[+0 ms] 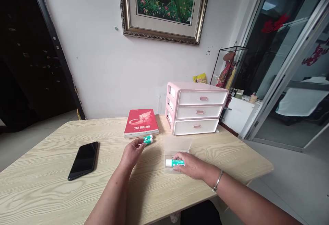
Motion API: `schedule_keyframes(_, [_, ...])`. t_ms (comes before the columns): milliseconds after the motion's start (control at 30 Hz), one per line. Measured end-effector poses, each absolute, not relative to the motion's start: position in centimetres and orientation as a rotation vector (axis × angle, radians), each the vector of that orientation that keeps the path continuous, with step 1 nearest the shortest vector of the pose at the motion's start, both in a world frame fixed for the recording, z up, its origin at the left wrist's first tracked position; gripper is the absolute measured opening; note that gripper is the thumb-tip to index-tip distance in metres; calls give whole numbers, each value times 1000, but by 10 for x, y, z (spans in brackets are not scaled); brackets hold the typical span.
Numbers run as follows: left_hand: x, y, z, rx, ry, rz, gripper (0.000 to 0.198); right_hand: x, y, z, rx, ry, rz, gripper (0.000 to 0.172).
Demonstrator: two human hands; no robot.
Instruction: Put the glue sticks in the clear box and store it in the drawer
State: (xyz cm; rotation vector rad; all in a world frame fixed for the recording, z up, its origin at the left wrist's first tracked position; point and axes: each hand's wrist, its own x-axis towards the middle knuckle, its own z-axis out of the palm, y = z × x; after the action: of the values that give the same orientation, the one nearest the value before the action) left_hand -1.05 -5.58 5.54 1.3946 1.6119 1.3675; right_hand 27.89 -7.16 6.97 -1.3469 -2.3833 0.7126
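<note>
**At the wooden table: 3 tubes, 2 hands**

Left hand pinches 2 green-and-white tubes in its fingertips, just short of a red book. Right hand, fingers pressed together, lies over 1 more tube in a clear plastic box. A black phone lies well left.

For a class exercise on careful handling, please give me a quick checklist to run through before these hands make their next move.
Left hand holding two white-and-green plastic sticks: ok.
Right hand on a third white-and-green stick, inside a translucent plastic box: ok.
Stick caps fully seated: cannot tell.
Glossy black smartphone apart from both hands: ok.
Pink-and-white three-drawer plastic unit with all drawers shut: ok.
</note>
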Motion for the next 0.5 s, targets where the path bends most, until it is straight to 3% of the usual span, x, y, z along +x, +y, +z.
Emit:
schedule_keyframes(167, [-12,-58,64,1229,1591,1496,45,257,-92,105,-1203,-2338,683,21])
schedule_keyframes(300, [-19,-62,70,1048,1626,1682,46,217,-109,131,-1052,-2491,427,19])
schedule_keyframes(500, [-31,-64,64,829,1675,1879,36,153,-86,114,-1073,-2782,-34,13])
